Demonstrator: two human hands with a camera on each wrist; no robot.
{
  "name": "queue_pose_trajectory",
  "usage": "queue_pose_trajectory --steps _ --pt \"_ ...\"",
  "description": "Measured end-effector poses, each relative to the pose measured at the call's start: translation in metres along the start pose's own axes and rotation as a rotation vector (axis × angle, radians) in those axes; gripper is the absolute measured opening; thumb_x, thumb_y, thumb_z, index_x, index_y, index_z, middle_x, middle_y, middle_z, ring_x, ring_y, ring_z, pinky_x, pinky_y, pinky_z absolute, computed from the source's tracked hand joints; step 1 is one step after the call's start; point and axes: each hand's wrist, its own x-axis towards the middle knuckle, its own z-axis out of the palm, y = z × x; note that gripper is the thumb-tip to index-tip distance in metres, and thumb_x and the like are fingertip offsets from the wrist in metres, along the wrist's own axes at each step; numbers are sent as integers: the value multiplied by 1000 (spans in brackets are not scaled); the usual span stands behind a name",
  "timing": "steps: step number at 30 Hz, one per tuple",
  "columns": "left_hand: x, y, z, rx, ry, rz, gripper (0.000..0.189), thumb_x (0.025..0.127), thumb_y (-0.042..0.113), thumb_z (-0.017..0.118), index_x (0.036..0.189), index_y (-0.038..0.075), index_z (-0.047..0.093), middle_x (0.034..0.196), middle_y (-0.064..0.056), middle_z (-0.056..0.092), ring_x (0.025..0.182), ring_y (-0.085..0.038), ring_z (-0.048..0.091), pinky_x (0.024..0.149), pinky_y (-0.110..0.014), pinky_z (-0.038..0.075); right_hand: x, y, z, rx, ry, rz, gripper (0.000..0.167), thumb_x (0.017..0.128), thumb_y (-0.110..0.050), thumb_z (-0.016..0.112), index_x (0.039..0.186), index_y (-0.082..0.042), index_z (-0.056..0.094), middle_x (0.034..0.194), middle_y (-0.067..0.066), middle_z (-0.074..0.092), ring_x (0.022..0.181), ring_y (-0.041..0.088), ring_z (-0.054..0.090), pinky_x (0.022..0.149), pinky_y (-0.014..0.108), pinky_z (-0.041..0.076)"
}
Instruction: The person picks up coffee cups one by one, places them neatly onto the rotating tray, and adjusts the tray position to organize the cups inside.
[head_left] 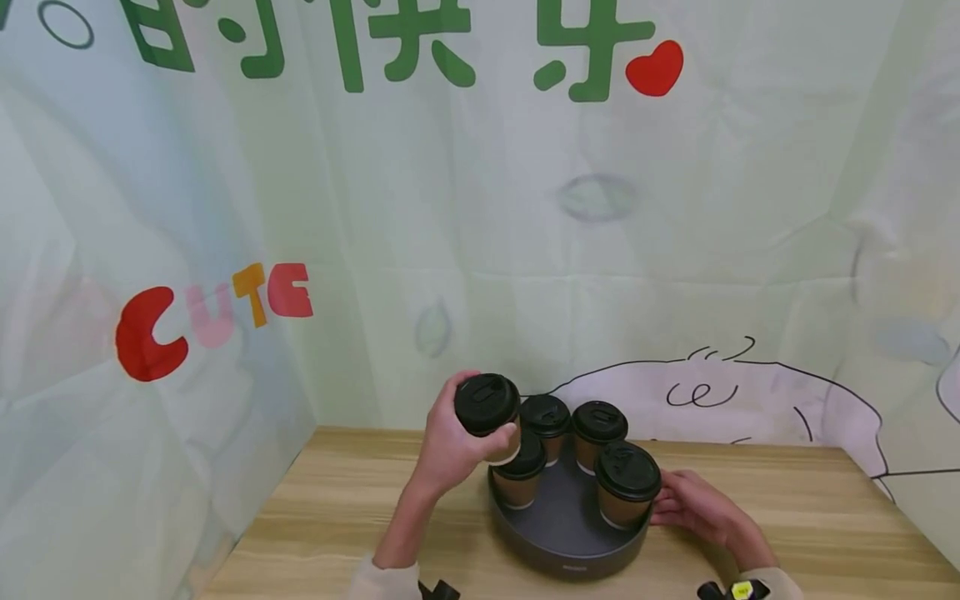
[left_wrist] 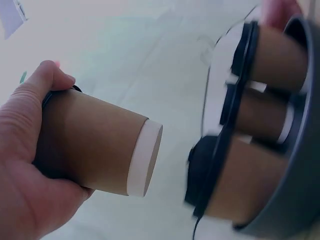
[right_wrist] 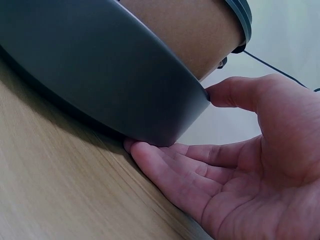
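Observation:
My left hand (head_left: 444, 450) grips a brown paper coffee cup (left_wrist: 95, 142) with a black lid, holding it up at the left side of a round dark grey tray (head_left: 551, 550). The cup's white bottom is free of the tray in the left wrist view. Inside the tray stand several like cups, among them a front left cup (head_left: 517, 487) and a front right cup (head_left: 626, 496). At the tray's right edge is my right hand (head_left: 701, 510). In the right wrist view its thumb (right_wrist: 235, 92) presses the rim while the fingers hold the underside.
Two more lidded cups, a back left one (head_left: 546, 417) and a back right one (head_left: 600, 423), stand at the tray's rear. Under the tray is a wood-grain table (head_left: 322, 517). A printed cloth backdrop (head_left: 480, 208) rises behind the table and along its left side.

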Motion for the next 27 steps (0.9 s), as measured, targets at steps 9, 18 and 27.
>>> queue_pose_trajectory --steps 9,18,27 --pt "-21 10 52 3 -159 3 82 69 27 92 139 11 52 127 -3 60 111 -20 61 99 -37 51 -1 -1 -1 -8 2 4 43 115 -24 34 119 4 65 100 10 75 93 19 74 89 38 60" --pt "-38 4 84 114 -301 -8 86 69 39 92 140 13 51 132 -1 57 122 -17 54 108 -40 46 0 1 -3 2 -4 -5 42 114 -23 34 118 3 66 100 11 76 93 19 74 89 38 61" --pt "-45 -5 94 228 -453 -91 90 74 49 88 143 12 45 136 2 51 127 -18 49 109 -45 46 2 2 -4 2 0 -10 42 114 -23 34 118 4 66 100 12 76 92 20 74 88 38 61"
